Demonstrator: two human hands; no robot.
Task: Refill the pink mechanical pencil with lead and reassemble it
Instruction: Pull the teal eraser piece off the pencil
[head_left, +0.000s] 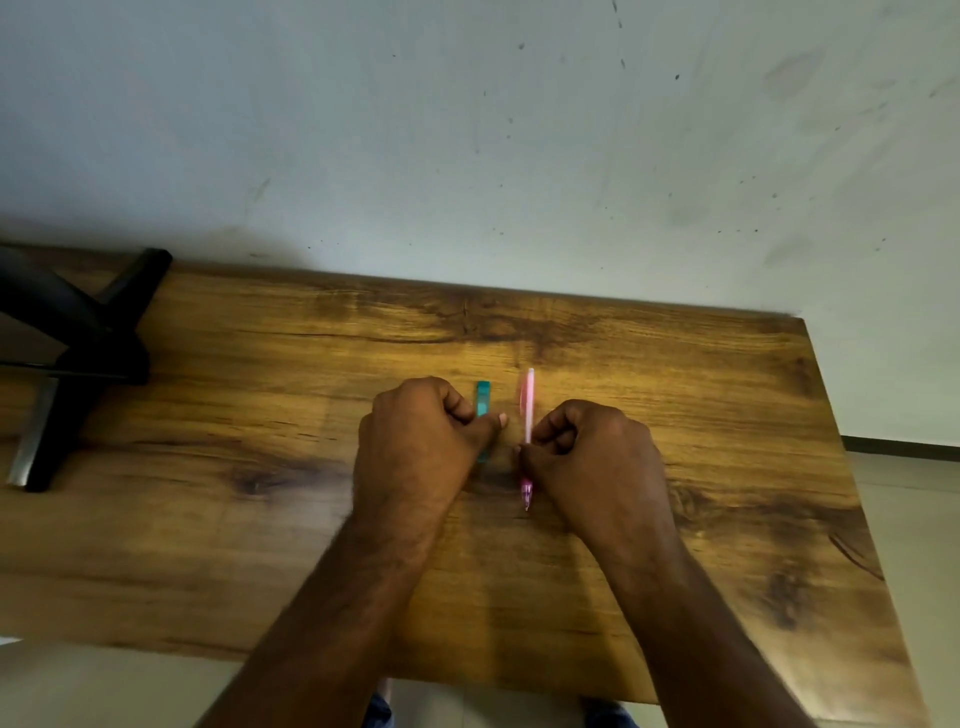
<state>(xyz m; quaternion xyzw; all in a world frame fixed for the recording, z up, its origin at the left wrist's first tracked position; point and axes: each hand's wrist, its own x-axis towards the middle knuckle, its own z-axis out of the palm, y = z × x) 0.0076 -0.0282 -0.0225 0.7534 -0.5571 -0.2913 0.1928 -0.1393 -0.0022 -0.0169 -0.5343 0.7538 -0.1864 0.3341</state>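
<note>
Currently left hand curls around teal lead case, contents not visible; right hand pinches pink pencil mid-barrel on wooden table.

both arms reach forward — left grip curled, right grip curled.

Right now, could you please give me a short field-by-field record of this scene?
surface: wooden table
pink pencil: lying on the table, pointing away from the person
teal lead case: left of the pencil, apart from it
left hand: grip on the case
right hand: pinching the pencil mid-barrel
far left: black stand
</note>
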